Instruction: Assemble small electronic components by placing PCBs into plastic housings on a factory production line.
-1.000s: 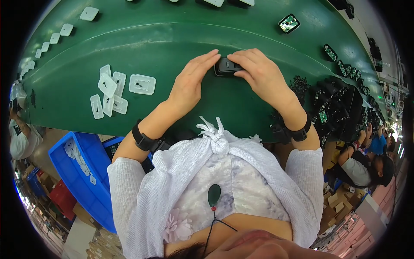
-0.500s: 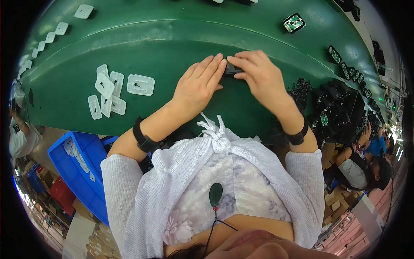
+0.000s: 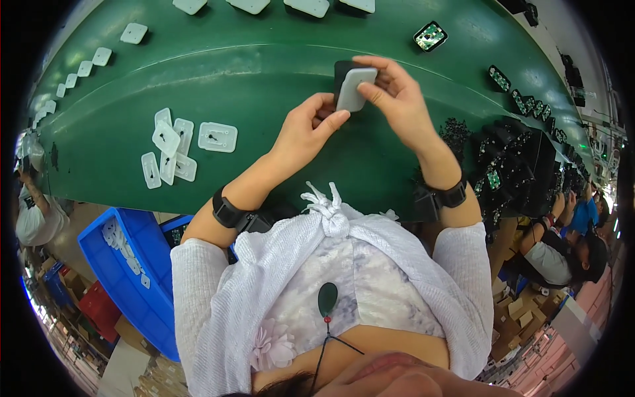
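A small rounded box with a black case half and a pale grey cover (image 3: 356, 90) is tilted up above the green table. My right hand (image 3: 399, 99) grips its right side, thumb pressed on the pale cover and fingers behind. My left hand (image 3: 309, 124) is closed at the lower left edge, thumb and fingertips pinching it there. Part of the black half is hidden behind the cover. To the left lie a loose pile of white translucent covers (image 3: 167, 140) and a single cover (image 3: 217, 137), each with a small dark piece on it.
Pale boxes (image 3: 307, 6) line the far belt. Black cases with green circuit boards (image 3: 430, 36) run along the right. Beside my right arm are heaped black cases (image 3: 509, 159) and small black parts (image 3: 455, 135). A blue bin (image 3: 126, 278) stands lower left; other people sit at both sides.
The box has been lifted and turned up from lying low under my hands, so its pale cover now shows. More pale boxes have come into view at the far edge.
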A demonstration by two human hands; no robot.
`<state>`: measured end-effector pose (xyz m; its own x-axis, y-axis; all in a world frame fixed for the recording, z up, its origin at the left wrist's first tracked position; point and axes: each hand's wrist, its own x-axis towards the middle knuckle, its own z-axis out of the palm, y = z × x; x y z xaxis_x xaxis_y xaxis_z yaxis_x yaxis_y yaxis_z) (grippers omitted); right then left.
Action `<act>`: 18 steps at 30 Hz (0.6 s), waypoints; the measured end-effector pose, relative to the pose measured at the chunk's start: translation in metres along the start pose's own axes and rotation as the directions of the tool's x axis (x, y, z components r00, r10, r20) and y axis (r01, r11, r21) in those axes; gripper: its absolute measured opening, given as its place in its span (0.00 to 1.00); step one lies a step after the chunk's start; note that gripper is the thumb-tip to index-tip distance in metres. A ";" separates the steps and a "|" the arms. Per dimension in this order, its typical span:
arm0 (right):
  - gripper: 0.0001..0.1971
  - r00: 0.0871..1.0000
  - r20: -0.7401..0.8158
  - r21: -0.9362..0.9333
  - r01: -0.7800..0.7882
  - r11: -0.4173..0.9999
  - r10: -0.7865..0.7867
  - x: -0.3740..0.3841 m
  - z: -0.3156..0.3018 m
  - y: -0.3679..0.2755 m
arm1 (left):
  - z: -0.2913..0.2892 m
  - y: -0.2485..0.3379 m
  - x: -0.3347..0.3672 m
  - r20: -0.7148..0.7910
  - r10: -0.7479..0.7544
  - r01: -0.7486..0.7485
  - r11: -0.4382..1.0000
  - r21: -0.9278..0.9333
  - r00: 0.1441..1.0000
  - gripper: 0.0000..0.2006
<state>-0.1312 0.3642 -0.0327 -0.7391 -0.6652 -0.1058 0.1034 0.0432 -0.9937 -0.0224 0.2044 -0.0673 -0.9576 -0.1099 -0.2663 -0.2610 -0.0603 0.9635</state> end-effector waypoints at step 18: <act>0.19 0.929 0.296 -0.776 0.098 0.623 0.222 0.151 -0.141 -0.029 | -0.101 -0.007 -0.109 -0.188 0.634 -0.110 0.399 0.910 0.750 0.15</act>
<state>-0.3397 0.3673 -0.0249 -0.4666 -0.8292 -0.3078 -0.5246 0.5397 -0.6584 0.0960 0.1165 -0.0475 -0.8611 -0.3069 0.4054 -0.1103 0.8910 0.4404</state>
